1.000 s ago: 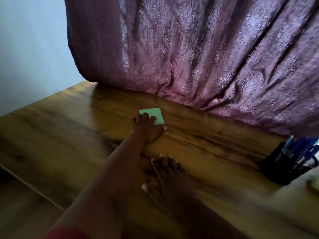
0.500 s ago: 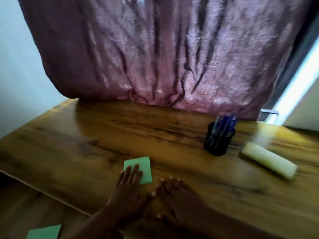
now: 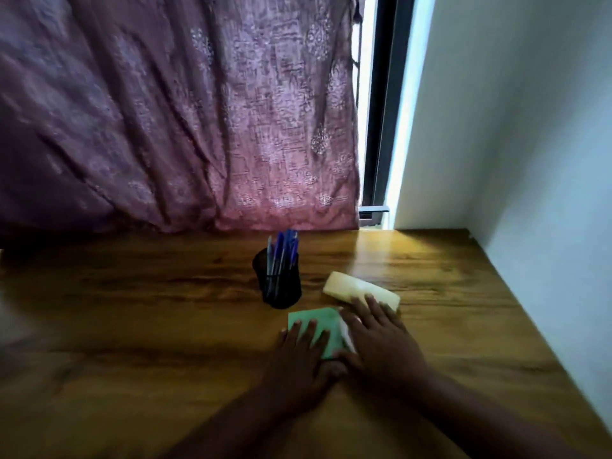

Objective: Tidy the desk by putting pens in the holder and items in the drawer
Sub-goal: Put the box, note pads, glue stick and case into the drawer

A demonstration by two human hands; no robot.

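Observation:
A green paper pad (image 3: 316,321) lies flat on the wooden desk (image 3: 132,309). My left hand (image 3: 303,356) rests on its near left part with straight fingers. My right hand (image 3: 377,339) lies flat beside it, covering the pad's right edge, fingertips reaching a long cream-coloured case (image 3: 351,286) just behind. A black mesh pen holder (image 3: 281,286) with several blue pens (image 3: 283,251) stands upright left of the case. No drawer is in view.
A purple patterned curtain (image 3: 182,111) hangs along the desk's back edge. A window frame (image 3: 381,127) and a white wall (image 3: 530,160) bound the desk on the right. Bare wood spreads to the left.
The view swung right. Both hands slid the green pad rightward across the desk, close to the pen holder. My right hand now touches the cream case.

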